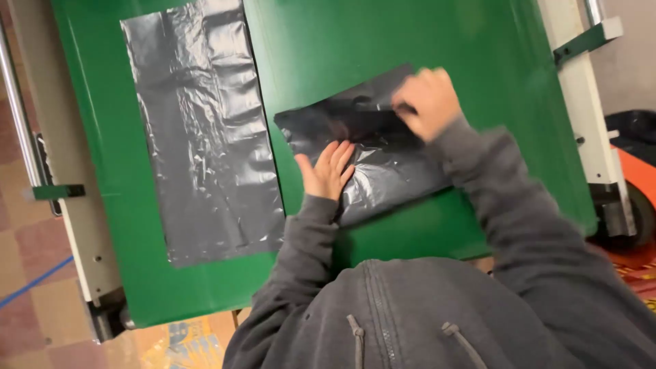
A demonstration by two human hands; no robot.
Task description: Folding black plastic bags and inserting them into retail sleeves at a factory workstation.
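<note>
A small stack of black plastic bags [383,160] lies at an angle on the green belt [321,48]. My left hand [326,169] rests flat on the stack's near left part, fingers apart. My right hand [427,102] is blurred at the stack's far edge, fingers curled and pinching the top bag. Both arms wear grey hooded-sweatshirt sleeves. A long black plastic sheet [201,130] lies flat on the belt to the left, apart from both hands.
The belt sits in a white machine frame with a rail on the left [65,164] and on the right [588,116]. A chequered tile floor [20,273] shows on the left. An orange object [639,178] stands at the right edge.
</note>
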